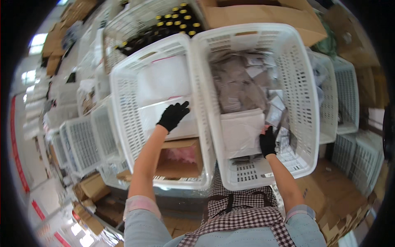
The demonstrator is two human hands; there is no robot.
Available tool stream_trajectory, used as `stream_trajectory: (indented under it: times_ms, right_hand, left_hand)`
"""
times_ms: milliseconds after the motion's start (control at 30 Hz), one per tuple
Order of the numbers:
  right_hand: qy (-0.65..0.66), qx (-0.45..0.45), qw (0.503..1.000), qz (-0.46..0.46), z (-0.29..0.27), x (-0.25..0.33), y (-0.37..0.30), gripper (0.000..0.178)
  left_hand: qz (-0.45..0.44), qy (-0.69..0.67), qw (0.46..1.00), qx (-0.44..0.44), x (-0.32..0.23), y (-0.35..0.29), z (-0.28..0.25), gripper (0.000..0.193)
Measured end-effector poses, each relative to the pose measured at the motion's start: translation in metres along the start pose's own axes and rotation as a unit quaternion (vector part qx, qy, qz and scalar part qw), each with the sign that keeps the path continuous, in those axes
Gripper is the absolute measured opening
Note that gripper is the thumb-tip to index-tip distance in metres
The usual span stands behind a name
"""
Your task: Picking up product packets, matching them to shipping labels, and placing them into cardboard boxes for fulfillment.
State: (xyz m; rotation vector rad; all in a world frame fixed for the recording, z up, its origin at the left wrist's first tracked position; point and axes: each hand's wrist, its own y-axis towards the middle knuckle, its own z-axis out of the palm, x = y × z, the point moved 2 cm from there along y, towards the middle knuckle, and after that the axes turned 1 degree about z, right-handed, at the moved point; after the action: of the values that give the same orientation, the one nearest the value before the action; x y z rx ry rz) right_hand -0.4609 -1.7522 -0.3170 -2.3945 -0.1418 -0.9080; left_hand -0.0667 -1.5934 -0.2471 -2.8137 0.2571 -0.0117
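Observation:
My left hand (pixel 173 116), in a black glove, is over the white flat packages (pixel 164 82) stacked in the left crate (pixel 117 103). Its fingers are stretched out and it holds nothing. In the right crate (pixel 311 123), my right hand (pixel 268 141), also in a black glove with bare fingertips showing, closes on the right edge of a white flat packet (pixel 242 131). Brown-grey plastic-wrapped packets (pixel 236 88) lie beyond that packet, and small silvery-white packets (pixel 275 108) fill the crate's right side.
An open cardboard box (pixel 179 158) with pink material stands at the left crate's near end. Behind, another crate holds dark bottles with yellow caps (pixel 177 20). A large cardboard box (pixel 259 16) sits at the back; further white crates (pixel 84 142) flank both sides.

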Motion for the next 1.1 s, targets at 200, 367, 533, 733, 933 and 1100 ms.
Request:
stream_trajectory:
  times_ms: [200, 367, 533, 733, 933, 1100]
  right_hand:
    - [-0.218, -0.139, 0.964, -0.055, -0.057, -0.068, 0.05, 0.041]
    - [-0.351, 0.043, 0.93, -0.099, -0.077, -0.083, 0.082, 0.036]
    - [-0.435, 0.207, 0.849, -0.215, -0.104, -0.042, 0.089, 0.02]
    - [-0.258, 0.15, 0.898, -0.322, -0.182, 0.102, 0.032, 0.029]
    - [0.344, 0.21, 0.871, -0.281, -0.208, 0.232, -0.046, 0.033]
    - [0.601, 0.26, 0.724, -0.216, -0.155, 0.334, -0.119, 0.037]
  left_hand:
    - [0.092, 0.104, 0.989, 0.041, 0.018, 0.051, 0.005, 0.037]
    - [0.011, 0.11, 0.984, 0.137, 0.023, 0.053, -0.016, 0.012]
    - [-0.005, 0.131, 0.991, 0.037, 0.019, 0.025, -0.116, 0.003]
    - [-0.175, 0.157, 0.972, 0.01, 0.004, -0.051, -0.24, 0.011]
    - [-0.186, 0.038, 0.975, -0.115, -0.057, -0.091, -0.305, 0.02]
    - [-0.138, -0.003, 0.974, -0.178, -0.103, -0.11, -0.338, 0.027]
